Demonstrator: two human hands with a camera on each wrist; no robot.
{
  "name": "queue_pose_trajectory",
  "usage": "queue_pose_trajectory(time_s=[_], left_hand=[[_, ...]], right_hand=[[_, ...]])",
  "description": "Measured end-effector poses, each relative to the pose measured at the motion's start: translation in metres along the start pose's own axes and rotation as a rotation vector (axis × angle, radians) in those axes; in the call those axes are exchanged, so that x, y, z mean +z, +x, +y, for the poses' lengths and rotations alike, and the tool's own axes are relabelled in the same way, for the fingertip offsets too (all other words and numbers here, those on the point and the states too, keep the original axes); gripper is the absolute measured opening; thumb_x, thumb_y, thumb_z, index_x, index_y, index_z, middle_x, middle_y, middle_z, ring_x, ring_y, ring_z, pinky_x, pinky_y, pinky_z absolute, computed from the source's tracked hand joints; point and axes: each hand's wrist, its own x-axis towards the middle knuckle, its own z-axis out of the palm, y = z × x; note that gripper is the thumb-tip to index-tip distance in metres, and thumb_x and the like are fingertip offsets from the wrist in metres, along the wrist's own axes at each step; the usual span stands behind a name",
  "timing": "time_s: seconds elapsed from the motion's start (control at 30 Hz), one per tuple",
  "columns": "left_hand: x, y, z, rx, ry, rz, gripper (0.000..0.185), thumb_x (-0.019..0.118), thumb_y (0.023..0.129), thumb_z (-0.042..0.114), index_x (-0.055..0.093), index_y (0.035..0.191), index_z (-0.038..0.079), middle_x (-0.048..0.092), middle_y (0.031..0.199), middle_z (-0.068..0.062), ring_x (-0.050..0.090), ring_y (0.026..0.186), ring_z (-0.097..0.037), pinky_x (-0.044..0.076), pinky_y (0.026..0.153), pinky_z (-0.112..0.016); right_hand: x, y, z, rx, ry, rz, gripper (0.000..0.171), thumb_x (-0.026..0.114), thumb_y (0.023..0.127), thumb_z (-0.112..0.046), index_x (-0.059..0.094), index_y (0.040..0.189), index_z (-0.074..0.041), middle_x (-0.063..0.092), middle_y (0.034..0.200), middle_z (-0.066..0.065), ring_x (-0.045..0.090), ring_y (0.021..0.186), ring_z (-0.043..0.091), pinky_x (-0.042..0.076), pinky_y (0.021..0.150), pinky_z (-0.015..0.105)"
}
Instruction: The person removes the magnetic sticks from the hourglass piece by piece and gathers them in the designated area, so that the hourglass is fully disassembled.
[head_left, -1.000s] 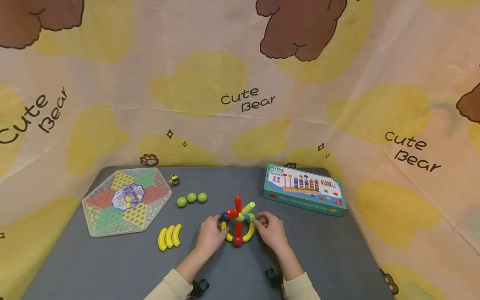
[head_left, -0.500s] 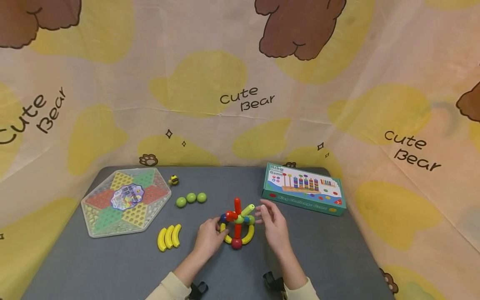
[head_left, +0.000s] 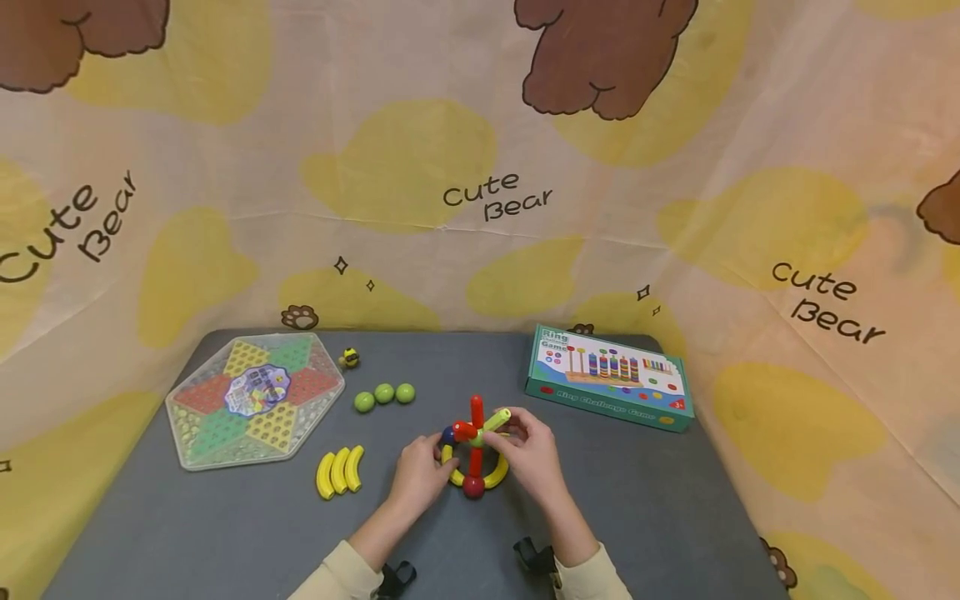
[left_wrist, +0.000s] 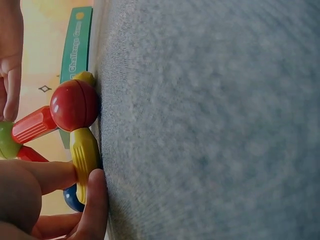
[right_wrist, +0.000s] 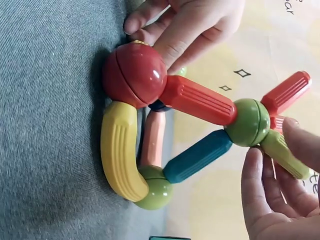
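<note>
Right, at frame centre the left hand [head_left: 420, 475] pinches the yellow arc [left_wrist: 85, 152]; right hand [head_left: 528, 454] grasps the lime stick [right_wrist: 282, 152]. Best brace the base, pull gently.

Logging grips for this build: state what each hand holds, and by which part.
Left hand pinches the stick-and-ball structure at its yellow curved base piece. Right hand pinches the light-green stick off the green hub ball.

— Red ball [right_wrist: 135, 75], red sticks, yellow curves on the toy [head_left: 476, 450]?
— Yes. Beside the toy: three green balls [head_left: 384, 395], three yellow curved pieces [head_left: 339, 473], teal box [head_left: 607, 378], grey table [head_left: 225, 533].
</note>
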Motion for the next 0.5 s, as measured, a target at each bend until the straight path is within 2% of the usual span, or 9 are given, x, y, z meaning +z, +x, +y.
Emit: queue_pose_trajectory(time_s=[0.13, 0.3, 0.5], left_hand=[[-0.0007, -0.0002, 0.0001, 0.007, 0.002, -0.012, 0.043, 0.083, 0.082, 0.014, 0.068, 0.116, -0.008, 0.05, 0.074, -0.001, 0.046, 0.062, -0.012, 0.039, 0.054, -0.023], [-0.0005, -0.0008, 0.0003, 0.009, 0.004, -0.017, 0.044, 0.083, 0.082, 0.013, 0.068, 0.117, -0.008, 0.051, 0.075, -0.002, 0.047, 0.063, -0.012, 0.04, 0.054, -0.024], [0.0003, -0.001, 0.0004, 0.006, -0.008, -0.013, 0.044, 0.082, 0.082, 0.012, 0.067, 0.118, -0.008, 0.051, 0.075, -0.002, 0.048, 0.063, -0.011, 0.04, 0.054, -0.024]], right_hand=[[0.002, 0.0018, 0.0011, 0.007, -0.024, 0.019, 0.036, 0.08, 0.087, -0.019, 0.067, 0.117, -0.004, 0.073, 0.109, 0.011, 0.071, 0.103, 0.025, 0.057, 0.09, 0.031], [0.004, 0.0029, 0.0022, 0.022, -0.015, 0.013, 0.036, 0.076, 0.091, -0.016, 0.063, 0.121, 0.001, 0.072, 0.115, 0.012, 0.07, 0.109, 0.026, 0.055, 0.094, 0.033], [0.0066, 0.0054, 0.0055, 0.036, 0.006, 0.025, 0.035, 0.072, 0.094, -0.012, 0.061, 0.122, 0.004, 0.072, 0.115, 0.014, 0.069, 0.106, 0.025, 0.055, 0.095, 0.035]])
